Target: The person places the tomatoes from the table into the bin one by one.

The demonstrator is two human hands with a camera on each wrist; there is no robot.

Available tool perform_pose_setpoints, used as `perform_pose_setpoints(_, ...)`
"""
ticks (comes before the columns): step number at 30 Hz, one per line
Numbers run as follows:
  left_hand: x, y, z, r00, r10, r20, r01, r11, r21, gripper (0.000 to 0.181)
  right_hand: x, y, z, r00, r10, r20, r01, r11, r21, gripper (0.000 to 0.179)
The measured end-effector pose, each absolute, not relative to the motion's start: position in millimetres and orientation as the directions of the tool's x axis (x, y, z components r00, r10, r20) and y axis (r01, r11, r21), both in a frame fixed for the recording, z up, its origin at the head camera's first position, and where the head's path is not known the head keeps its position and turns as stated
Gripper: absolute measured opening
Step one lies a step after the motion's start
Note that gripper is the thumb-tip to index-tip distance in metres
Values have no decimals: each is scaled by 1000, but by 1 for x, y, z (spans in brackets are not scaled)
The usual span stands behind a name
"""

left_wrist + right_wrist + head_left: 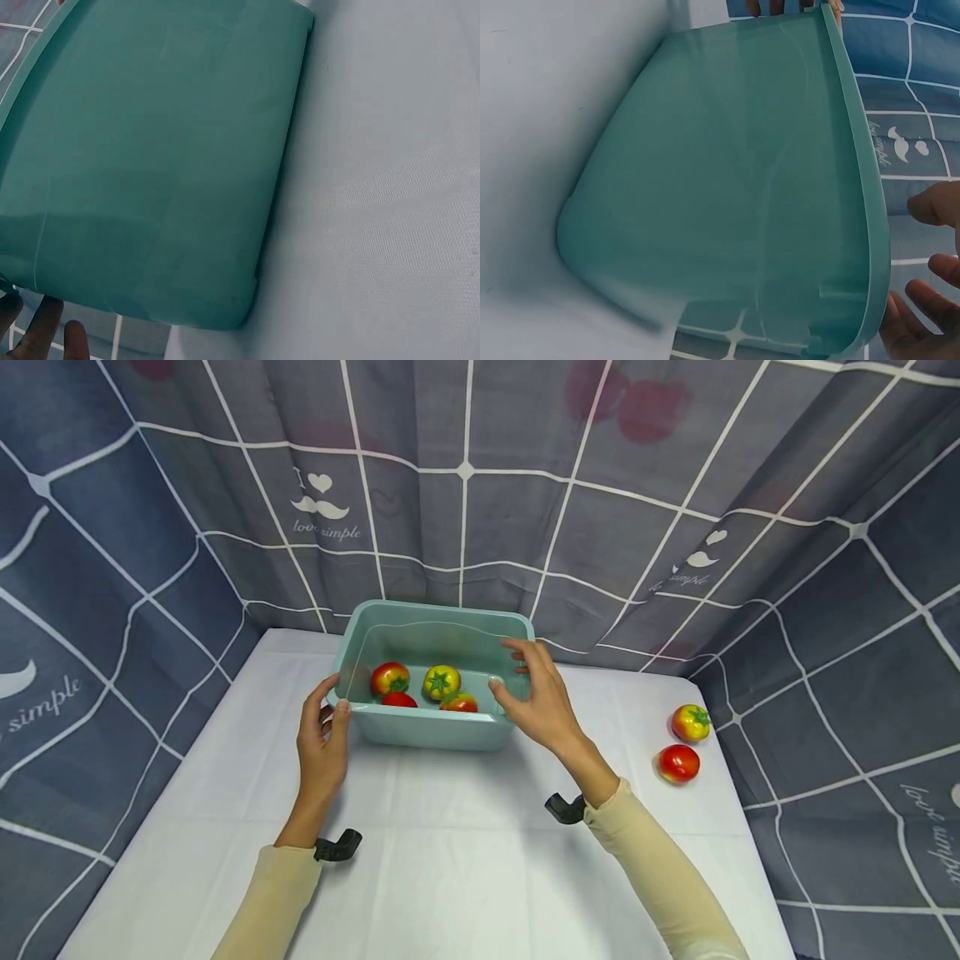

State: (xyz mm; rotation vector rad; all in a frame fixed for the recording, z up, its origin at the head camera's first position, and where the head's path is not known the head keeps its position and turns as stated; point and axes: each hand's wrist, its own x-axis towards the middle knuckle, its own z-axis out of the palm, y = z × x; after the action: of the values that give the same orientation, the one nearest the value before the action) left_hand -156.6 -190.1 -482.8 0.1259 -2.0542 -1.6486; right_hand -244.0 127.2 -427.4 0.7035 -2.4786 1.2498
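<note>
Translucent teal plastic tub (pixel 427 727) sits mid-table on the white-clothed table (pixel 450 860), up near the grey grid-pattern curtain (pixel 465 485), with four red-yellow tomatoes (pixel 440 682) inside. Left hand (pixel 322 747) grips the tub's near-left corner, thumb hooked over the rim; right hand (pixel 536 697) is at the near-right rim with fingers spread and relaxed, thumb touching the edge, not closed on anything. Two more red-yellow tomatoes (pixel 678 763) lie loose on the table, well right of the tub.

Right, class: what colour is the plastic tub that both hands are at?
Pale teal green; the tub shows best in the head view.
</note>
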Motion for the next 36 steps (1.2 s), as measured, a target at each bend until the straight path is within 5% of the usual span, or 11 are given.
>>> perform_pose_setpoints(12,-158,-190,-481,-860,-385,334,252,249,935,47,-229,200,-463,-863,-31,505,-438,544,-716,51)
perform_pose_setpoints(22,-169,-198,-507,-858,-389,335,228,297,927,48,-194,325,-531,-868,401,294,51,661,-749,53)
perform_pose_setpoints(27,-164,-195,-500,-859,-393,329,227,284,932,47,-177,350,-551,-862,463,205,187,667,-721,65)
perform_pose_setpoints(36,-154,-185,-479,-867,-374,328,238,267,934,48,-173,359,-565,-855,492,164,227,639,-735,69)
